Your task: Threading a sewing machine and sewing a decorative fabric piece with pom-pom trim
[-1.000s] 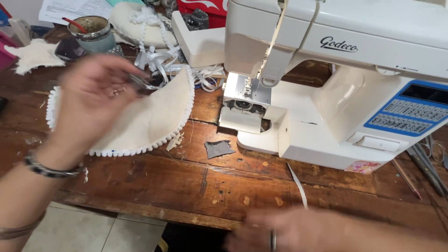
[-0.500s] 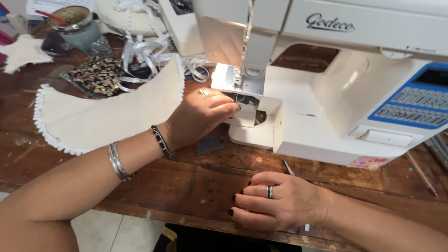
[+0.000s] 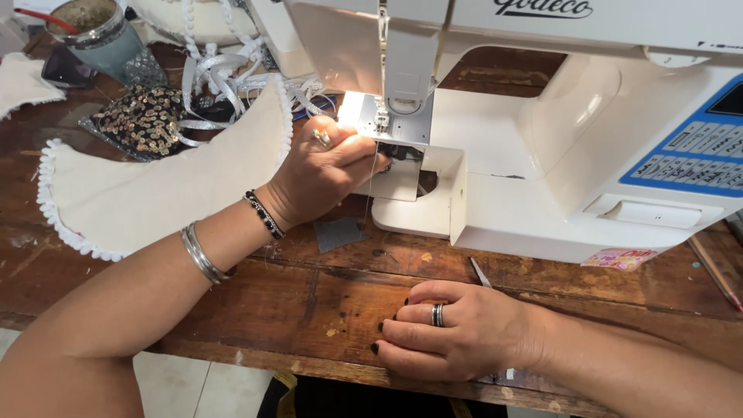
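My left hand reaches under the head of a white sewing machine. Its fingers are pinched together at the lit needle area, and a thin thread hangs down by the fingertips. My right hand lies palm down on the wooden table near the front edge, fingers curled together. It rests over a thin metal tool whose tip sticks out behind it. A cream fabric piece with a white bobble trim lies just left of my left wrist.
A small grey patch lies in front of the machine base. Behind the cream piece are sequinned fabric, tangled white ribbons and a metal cup. A pencil lies at the far right.
My left hand left the cream piece, moved right to the needle and now pinches there. My right hand came onto the table edge and stays still. The view has moved closer to the machine.
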